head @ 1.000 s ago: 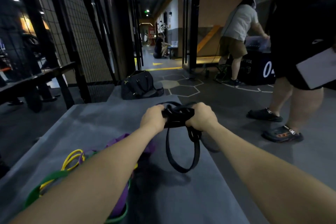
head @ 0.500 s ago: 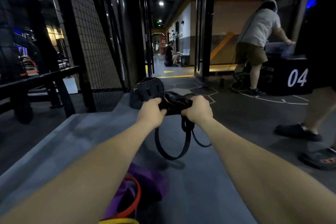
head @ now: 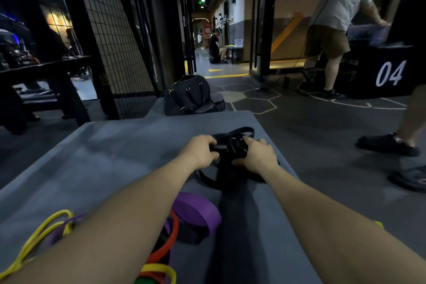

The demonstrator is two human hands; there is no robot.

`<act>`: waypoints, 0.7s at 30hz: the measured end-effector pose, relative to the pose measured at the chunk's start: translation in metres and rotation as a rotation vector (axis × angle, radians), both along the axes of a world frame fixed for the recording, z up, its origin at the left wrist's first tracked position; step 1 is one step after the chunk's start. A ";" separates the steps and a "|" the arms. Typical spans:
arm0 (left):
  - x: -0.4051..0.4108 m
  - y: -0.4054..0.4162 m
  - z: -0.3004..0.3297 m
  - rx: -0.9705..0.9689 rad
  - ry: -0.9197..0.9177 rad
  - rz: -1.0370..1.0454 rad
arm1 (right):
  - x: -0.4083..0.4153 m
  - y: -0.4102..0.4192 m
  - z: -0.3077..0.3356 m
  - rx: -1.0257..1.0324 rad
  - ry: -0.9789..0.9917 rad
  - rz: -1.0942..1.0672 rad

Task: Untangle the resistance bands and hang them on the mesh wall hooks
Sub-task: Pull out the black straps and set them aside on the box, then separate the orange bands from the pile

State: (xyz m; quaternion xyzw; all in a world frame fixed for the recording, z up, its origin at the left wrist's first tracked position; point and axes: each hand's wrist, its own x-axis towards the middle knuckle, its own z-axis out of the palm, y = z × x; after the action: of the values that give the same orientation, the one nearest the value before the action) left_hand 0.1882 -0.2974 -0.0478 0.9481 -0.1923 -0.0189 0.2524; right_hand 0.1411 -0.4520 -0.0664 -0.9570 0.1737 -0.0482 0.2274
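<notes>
Near left on the grey surface (head: pixel 96 159): loose yellow band (head: pixel 40 236), then purple band (head: pixel 196 212), orange band (head: pixel 170 241) and more colours overlapping in a heap, probably parked there awaiting their turn. Farther in, at centre: left hand (head: pixel 199 151) and right hand (head: pixel 259 155) both clenched on a knotted black band (head: pixel 231 145), close together, seemingly to work slack into the knot; flat, dark, bunched between the fists, loops drooping onto the surface just below. Far left, beyond the surface: mesh wall (head: pixel 110 30), well apart, hooks not discernible.
</notes>
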 end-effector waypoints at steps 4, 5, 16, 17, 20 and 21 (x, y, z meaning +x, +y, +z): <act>-0.021 0.014 0.012 -0.042 -0.022 0.025 | -0.025 0.011 0.021 -0.003 -0.079 0.018; -0.030 0.019 0.017 -0.051 -0.030 0.025 | -0.033 0.017 0.029 0.006 -0.100 0.026; -0.179 0.126 0.062 -0.101 -0.117 0.087 | -0.168 0.131 0.074 0.115 -0.109 0.183; -0.193 0.138 0.064 -0.101 -0.119 0.095 | -0.180 0.143 0.077 0.122 -0.113 0.200; -0.235 0.174 0.065 -0.132 -0.112 0.129 | -0.214 0.178 0.081 0.145 -0.117 0.240; -0.248 0.186 0.064 -0.141 -0.112 0.148 | -0.226 0.189 0.083 0.145 -0.117 0.255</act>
State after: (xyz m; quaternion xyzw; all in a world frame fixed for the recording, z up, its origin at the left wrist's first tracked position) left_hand -0.0601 -0.1111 0.0167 0.9393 -0.1363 0.0664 0.3078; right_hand -0.0851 -0.2629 0.0169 -0.9479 0.0405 -0.0621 0.3099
